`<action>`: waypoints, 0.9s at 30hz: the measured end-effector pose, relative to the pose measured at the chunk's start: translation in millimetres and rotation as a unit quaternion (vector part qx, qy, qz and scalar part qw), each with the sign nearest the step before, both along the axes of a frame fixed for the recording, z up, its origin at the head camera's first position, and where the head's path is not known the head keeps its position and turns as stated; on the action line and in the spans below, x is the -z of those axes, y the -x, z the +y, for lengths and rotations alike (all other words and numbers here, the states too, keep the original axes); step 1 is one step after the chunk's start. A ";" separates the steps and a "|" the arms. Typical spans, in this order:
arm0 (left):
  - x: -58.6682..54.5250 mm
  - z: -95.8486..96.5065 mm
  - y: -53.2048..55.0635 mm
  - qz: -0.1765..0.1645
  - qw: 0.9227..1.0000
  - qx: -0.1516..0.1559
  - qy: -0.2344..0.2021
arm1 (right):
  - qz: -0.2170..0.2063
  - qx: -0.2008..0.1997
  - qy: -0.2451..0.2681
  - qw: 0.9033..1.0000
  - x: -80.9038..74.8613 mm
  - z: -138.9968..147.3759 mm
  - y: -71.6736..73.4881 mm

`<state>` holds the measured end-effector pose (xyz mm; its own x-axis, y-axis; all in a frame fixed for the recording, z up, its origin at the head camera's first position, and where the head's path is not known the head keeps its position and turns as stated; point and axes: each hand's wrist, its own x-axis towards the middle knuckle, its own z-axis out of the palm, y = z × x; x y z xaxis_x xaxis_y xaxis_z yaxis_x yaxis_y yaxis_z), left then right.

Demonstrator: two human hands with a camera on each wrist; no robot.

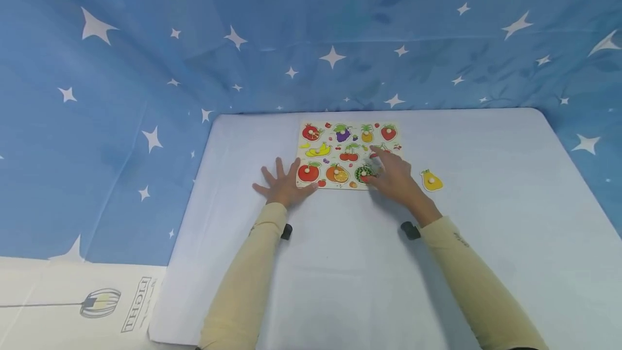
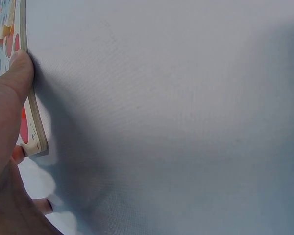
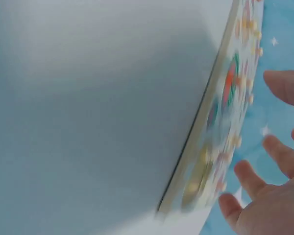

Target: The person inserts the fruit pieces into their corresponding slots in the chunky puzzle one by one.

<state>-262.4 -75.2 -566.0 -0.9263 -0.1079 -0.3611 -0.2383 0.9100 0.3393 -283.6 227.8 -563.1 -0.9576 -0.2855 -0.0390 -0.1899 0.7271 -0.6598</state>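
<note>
A fruit peg puzzle board (image 1: 328, 187) lies flat, bearing several knobbed pieces such as an apple (image 1: 305, 175), an orange (image 1: 335, 173) and bananas (image 1: 318, 150). My left hand (image 1: 285, 183) spreads its fingers at the board's near left corner; its thumb (image 2: 20, 68) rests on the edge in the left wrist view. Over the right part of the board, my right hand (image 1: 394, 176) hovers near the watermelon piece (image 1: 362, 173), partly covering the lower right corner. In the right wrist view its fingers (image 3: 279, 154) are apart, with nothing between them. A yellow pear piece (image 1: 431, 181) lies right of the board.
The white-covered table (image 1: 335, 285) extends around the board. Behind it hangs a blue star-patterned cloth (image 1: 311, 31), which also runs down the left side. A cream cloth (image 1: 48, 307) with a lamp print lies at the lower left.
</note>
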 end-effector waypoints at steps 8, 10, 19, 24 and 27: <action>2.0 -5.0 -1.3 0.002 1.000 0.000 0.007 | 0.001 0.036 -0.003 0.999 -2.0 56.8 -4.7; 0.7 -6.2 -1.0 -0.003 1.000 0.002 0.006 | -0.003 0.044 -0.006 0.999 -3.3 67.7 -5.8; 2.1 -7.6 3.0 -0.003 1.000 0.007 0.010 | -0.017 0.078 0.025 0.997 -9.7 98.3 -13.8; 1.6 -3.1 2.5 -0.005 1.000 0.010 0.010 | -0.015 0.084 0.021 0.996 -6.7 110.7 -18.5; -0.7 1.7 0.8 -0.006 1.000 0.013 0.009 | -0.017 0.082 0.013 0.996 -2.6 117.5 -21.1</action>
<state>-263.2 -73.5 -565.3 -0.9245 -0.0914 -0.3700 -0.2190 0.9220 0.3194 -262.5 345.3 -560.4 -0.9896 -0.1275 -0.0661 -0.0484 0.7294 -0.6824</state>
